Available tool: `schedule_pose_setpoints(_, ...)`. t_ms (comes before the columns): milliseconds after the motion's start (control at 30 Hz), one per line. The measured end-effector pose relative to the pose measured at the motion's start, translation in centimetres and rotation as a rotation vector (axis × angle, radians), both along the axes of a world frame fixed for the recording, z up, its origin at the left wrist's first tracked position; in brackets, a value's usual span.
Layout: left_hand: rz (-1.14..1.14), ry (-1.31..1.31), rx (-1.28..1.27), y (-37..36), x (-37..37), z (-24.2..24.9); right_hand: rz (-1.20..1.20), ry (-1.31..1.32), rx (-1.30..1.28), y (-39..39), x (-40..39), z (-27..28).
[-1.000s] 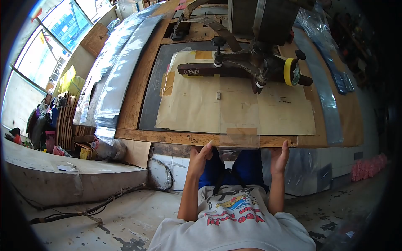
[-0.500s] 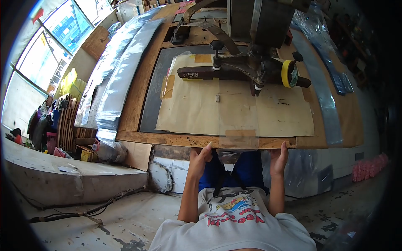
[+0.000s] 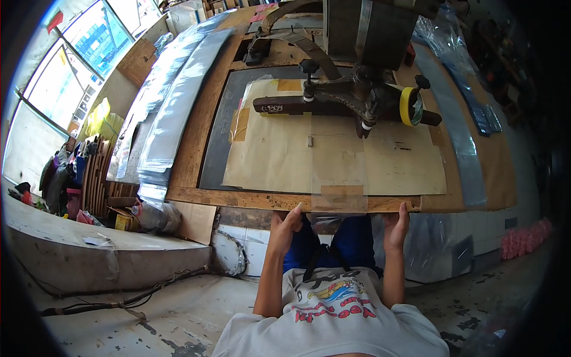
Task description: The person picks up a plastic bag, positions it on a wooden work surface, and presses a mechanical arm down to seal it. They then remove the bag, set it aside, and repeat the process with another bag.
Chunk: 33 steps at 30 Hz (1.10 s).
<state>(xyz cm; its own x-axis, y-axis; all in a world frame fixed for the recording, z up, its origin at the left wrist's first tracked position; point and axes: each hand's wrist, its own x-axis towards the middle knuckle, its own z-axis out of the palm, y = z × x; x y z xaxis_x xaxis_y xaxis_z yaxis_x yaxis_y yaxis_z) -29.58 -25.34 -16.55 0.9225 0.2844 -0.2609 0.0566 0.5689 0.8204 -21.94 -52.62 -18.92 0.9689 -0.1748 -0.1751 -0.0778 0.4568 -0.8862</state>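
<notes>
My left hand (image 3: 288,225) is at the front wooden edge (image 3: 262,200) of the work table, thumb up against it and fingers curled below. Farther right, my right hand (image 3: 395,227) touches the same edge, its thumb raised and the other fingers partly hidden under it. Between the hands, a clear plastic strip (image 3: 339,166) lies over the tan sheet (image 3: 267,160) and hangs past the edge. Above the sheet is a dark metal bar (image 3: 333,107) of a machine, with a yellow tape roll (image 3: 407,106) at its right part.
Stacked clear plastic sheets (image 3: 178,119) lie along the table's left side. More plastic strips (image 3: 458,137) are on the right. Wooden slats (image 3: 94,178) and bags stand at the far left, beside a low ledge (image 3: 119,253). Pink bundles (image 3: 524,239) sit at the far right.
</notes>
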Motion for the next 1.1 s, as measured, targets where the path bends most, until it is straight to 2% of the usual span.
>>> schedule_pose_setpoints(500, 0.023, -0.007, -0.016, -0.2, 0.1, 0.3, 0.063, -0.011, -0.064, -1.6, 0.4, -2.5)
schedule_pose_setpoints(733, 0.019, 0.021, 0.015, 0.0, 0.1, -0.1, -0.015, -0.021, -0.036, 0.2, 0.1, -0.1)
schedule_pose_setpoints(1100, 0.017, 0.035, 0.023, 0.3, -0.2, -1.5, -0.083, 0.005, -0.078, -0.2, 0.2, -1.3)
